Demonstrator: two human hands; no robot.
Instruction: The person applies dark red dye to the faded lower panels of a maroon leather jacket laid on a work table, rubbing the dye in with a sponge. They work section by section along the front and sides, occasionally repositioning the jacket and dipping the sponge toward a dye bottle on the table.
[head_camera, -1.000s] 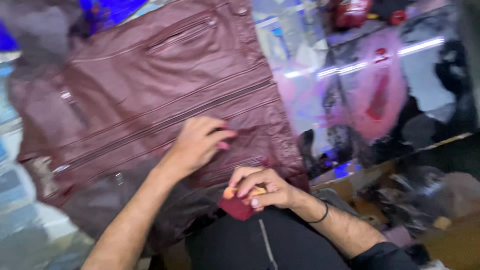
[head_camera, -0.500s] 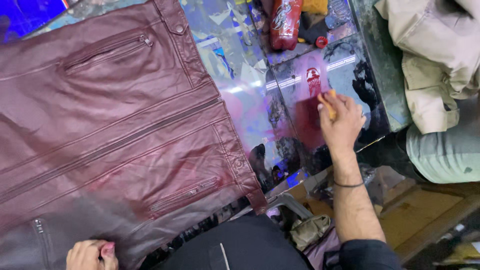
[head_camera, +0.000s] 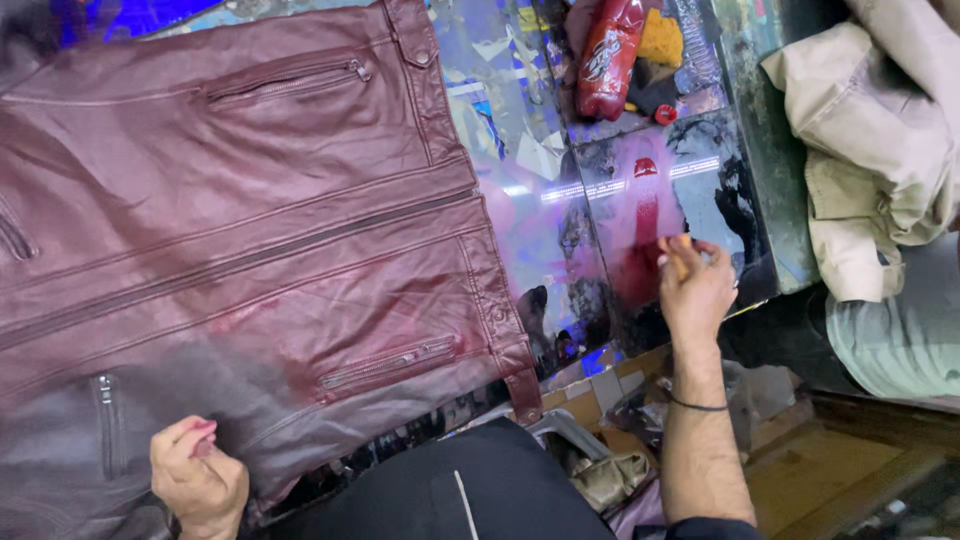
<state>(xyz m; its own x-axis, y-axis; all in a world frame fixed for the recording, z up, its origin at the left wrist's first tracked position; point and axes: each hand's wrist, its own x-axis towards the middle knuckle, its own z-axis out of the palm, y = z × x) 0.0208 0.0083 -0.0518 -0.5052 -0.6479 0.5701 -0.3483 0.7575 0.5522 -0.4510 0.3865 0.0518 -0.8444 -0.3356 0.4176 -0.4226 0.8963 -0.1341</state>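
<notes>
**Maroon jacket spread flat, one hand on it, one hand off to the side**

We see a maroon leather jacket (head_camera: 250, 230) lying spread across the left of the table (head_camera: 530, 170), its zipped pockets facing up and its lower hem hanging at the near edge. A darker, wetter-looking red patch marks the leather around the lower pocket. Our left hand (head_camera: 195, 475) rests on the jacket's near corner, its grip curled in with the fingertips stained red; we cannot tell whether anything sits inside it. Our right hand (head_camera: 693, 290) is well apart from the jacket, over the glossy table top, its grip pinching a small yellowish pad (head_camera: 678, 262) above a red smear (head_camera: 640, 250) on the surface. A thin dark band circles that wrist.

Further back on the table a red bottle (head_camera: 608, 55) lies tilted, just beside a yellow sponge (head_camera: 660, 38) and a small red cap (head_camera: 664, 114). To the right, a beige garment (head_camera: 870, 150) is heaped over the table's edge.
</notes>
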